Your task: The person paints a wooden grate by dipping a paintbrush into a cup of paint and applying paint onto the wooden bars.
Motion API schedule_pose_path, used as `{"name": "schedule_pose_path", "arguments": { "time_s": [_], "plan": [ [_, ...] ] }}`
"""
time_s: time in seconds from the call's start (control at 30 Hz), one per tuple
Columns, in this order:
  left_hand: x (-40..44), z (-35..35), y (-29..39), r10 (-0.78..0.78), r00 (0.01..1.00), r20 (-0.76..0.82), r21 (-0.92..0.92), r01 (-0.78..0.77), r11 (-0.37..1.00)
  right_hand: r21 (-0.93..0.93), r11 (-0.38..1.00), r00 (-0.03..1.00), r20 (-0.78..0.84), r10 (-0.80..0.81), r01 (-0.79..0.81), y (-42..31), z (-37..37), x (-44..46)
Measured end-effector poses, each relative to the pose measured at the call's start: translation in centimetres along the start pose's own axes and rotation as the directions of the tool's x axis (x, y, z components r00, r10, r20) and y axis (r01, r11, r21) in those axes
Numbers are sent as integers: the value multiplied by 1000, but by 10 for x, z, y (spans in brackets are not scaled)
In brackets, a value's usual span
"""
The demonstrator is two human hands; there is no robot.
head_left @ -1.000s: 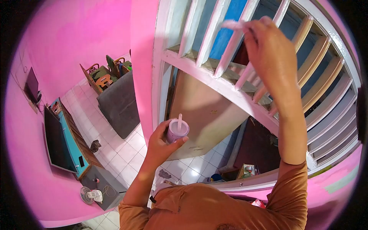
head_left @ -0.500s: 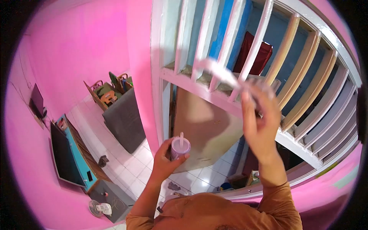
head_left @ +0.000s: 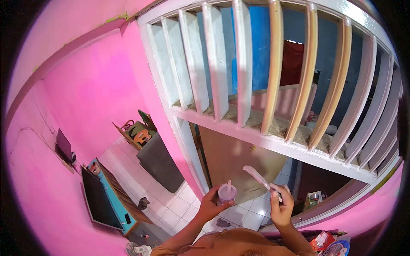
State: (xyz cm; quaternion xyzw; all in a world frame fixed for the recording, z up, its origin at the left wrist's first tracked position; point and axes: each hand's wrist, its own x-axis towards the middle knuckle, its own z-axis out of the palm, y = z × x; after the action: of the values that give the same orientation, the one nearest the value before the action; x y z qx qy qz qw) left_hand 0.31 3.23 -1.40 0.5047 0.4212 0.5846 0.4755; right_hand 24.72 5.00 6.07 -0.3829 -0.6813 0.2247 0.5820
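My left hand (head_left: pixel 210 206) is wrapped round a small clear cup (head_left: pixel 226 199) of whitish-lilac liquid that looks like paint. A pale stick (head_left: pixel 229 187) stands up in the cup. In my right hand (head_left: pixel 282 208) is a paintbrush (head_left: pixel 255 174), its pale, coated bristle end pointing up and left, apart from the cup. Above both hands runs a slatted wooden frame; several slats on the left are white (head_left: pixel 243 64), and a few in the middle are yellowish cream (head_left: pixel 273 68). Below its white rail (head_left: pixel 239 130) is a brown door panel (head_left: pixel 239 149).
Pink walls (head_left: pixel 98 81) stand to the left, with a television (head_left: pixel 100 198) on a blue cabinet (head_left: pixel 120 209). A dark grey sofa (head_left: pixel 162 164) is beyond the doorway on white floor tiles (head_left: pixel 166 219). A fan (head_left: pixel 339 248) and red packet (head_left: pixel 323 241) sit low at right.
My right hand has come down from the slats with the paintbrush, closer to the cup. The view has shifted, showing more of the slats' upper part. My left hand still holds the cup.
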Motion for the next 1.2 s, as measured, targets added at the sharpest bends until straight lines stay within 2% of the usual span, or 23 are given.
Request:
{"name": "schedule_pose_path", "arguments": {
  "time_s": [0.1,0.27,0.37,0.43,0.47,0.53,0.6,0.67,0.73,0.8,0.9,0.97,1.0,1.07,1.2],
  "plan": [
    [1,12,-9,-4,1000,29,-18,4,1000,-21,998,998,-24,66,-67,6,-12,-11],
    [5,25,-9,13,998,62,-15,-12,1000,-31,999,999,-24,41,-41,3,-23,-10],
    [6,25,-16,25,998,53,-20,-24,1000,13,998,998,-17,-54,54,-12,-20,12],
    [4,25,-16,29,998,49,-38,-27,999,-74,967,970,23,-243,244,-22,-17,31],
    [3,24,-16,33,999,42,-44,-31,999,-75,966,968,32,-247,249,-32,-14,42],
    [-1,23,-14,45,999,19,13,-45,999,-232,919,945,155,-288,318,-59,-4,65],
    [-8,21,-9,26,1000,-17,7,-26,1000,-261,846,885,126,-448,466,-74,20,89],
    [-11,15,-7,9,999,-43,3,-9,1000,-205,844,867,74,-492,496,-106,45,114],
    [-16,6,-10,77,995,-69,34,-74,997,-258,910,944,142,-296,324,-135,67,143],
    [-23,-3,-12,82,991,-107,26,-80,996,-262,846,877,4,-480,465,-143,94,175],
    [-32,-11,-9,89,980,-179,-20,-94,995,-357,819,856,-91,-510,450,-156,132,217],
    [-39,-18,-2,113,964,-239,-47,-128,991,-409,845,898,-121,-424,344,-168,144,236],
    [-41,-23,-2,125,960,-250,-23,-135,991,-411,843,895,-122,-429,348,-170,150,244],
    [-48,-31,3,107,955,-278,-37,-122,992,-513,750,801,-183,-570,417,-170,162,256],
    [-53,-39,3,99,936,-337,-42,-120,992,-510,742,796,-168,-582,434,-186,164,265]
  ]
}}
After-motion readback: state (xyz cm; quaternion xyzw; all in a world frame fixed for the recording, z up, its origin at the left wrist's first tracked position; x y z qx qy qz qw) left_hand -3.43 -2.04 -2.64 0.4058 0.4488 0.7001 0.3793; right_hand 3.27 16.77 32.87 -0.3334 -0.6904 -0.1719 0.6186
